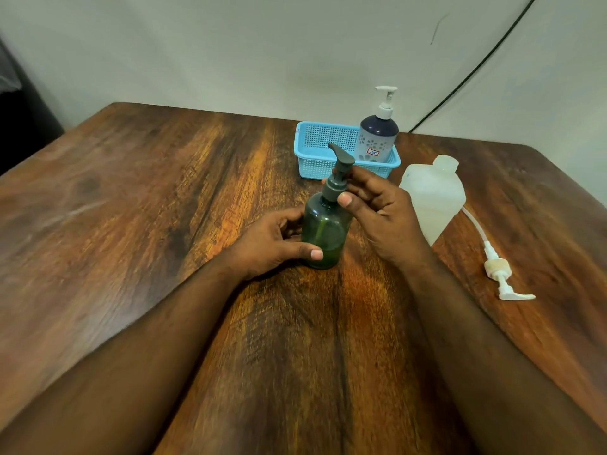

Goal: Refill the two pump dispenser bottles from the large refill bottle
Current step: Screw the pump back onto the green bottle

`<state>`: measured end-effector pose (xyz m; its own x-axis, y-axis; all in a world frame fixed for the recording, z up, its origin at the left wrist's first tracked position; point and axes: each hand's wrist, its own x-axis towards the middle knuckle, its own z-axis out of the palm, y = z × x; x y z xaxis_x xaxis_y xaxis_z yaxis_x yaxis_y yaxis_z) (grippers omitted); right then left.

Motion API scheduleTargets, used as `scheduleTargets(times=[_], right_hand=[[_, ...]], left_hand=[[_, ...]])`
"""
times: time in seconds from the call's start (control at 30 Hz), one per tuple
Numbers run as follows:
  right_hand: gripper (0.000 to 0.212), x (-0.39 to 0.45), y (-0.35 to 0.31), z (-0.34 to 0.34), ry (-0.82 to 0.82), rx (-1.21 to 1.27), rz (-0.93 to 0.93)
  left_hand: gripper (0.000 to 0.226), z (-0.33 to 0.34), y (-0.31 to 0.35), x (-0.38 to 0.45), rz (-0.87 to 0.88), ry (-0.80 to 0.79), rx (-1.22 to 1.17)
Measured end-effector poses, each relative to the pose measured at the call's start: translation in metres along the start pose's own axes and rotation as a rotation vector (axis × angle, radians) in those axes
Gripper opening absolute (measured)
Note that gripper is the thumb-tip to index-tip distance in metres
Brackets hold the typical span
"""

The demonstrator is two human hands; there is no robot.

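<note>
blue basket (315,159) behind green bottle (323,229), refill bottle (433,198) right

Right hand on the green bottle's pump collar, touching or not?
Touching. Head view shows the right hand with thumb and fingers pinching the dark pump collar of the green bottle.

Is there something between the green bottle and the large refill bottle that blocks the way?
Only the right hand, whose fingers grip the pump of the green bottle, lies between it and the large refill bottle. The left hand holds the green bottle's body. No other object stands between.
</note>
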<state>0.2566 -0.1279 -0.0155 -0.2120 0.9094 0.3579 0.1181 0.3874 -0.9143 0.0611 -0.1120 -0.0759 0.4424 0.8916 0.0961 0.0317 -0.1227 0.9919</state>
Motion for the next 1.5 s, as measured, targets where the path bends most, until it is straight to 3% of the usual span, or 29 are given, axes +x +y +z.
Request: scheduleTargets(times=[0.33, 0.6, 0.8, 0.93, 1.03, 1.2, 1.37, 1.5], right_hand=[[0.049, 0.008, -0.006, -0.016, -0.227, -0.083, 0.079], [0.039, 0.007, -0.004, 0.001, 0.027, -0.012, 0.069], [0.048, -0.005, 0.000, 0.027, 0.244, -0.206, 0.037], [0.062, -0.012, 0.004, 0.028, 0.224, 0.104, 0.090], [0.056, -0.009, 0.004, 0.028, 0.221, 0.287, 0.086], [0.046, -0.009, 0.006, 0.035, 0.326, 0.173, 0.054], [0.044, -0.003, 0.008, 0.022, 0.177, 0.540, 0.121], [0.041, 0.000, 0.009, 0.022, 0.147, 0.487, 0.104]], left_hand=[[0.050, -0.001, 0.001, 0.001, 0.000, -0.038, -0.012], [0.051, 0.000, 0.004, 0.001, 0.007, -0.042, 0.001], [0.047, -0.001, 0.004, 0.001, 0.018, -0.016, 0.033], [0.045, 0.000, 0.005, -0.001, 0.015, -0.020, 0.036], [0.046, 0.001, 0.005, 0.000, 0.004, -0.023, 0.019], [0.049, 0.000, 0.003, 0.001, 0.013, -0.018, 0.021], [0.053, 0.000, 0.002, 0.002, 0.010, -0.025, 0.008], [0.053, 0.000, 0.000, 0.002, 0.010, -0.018, 0.004]])
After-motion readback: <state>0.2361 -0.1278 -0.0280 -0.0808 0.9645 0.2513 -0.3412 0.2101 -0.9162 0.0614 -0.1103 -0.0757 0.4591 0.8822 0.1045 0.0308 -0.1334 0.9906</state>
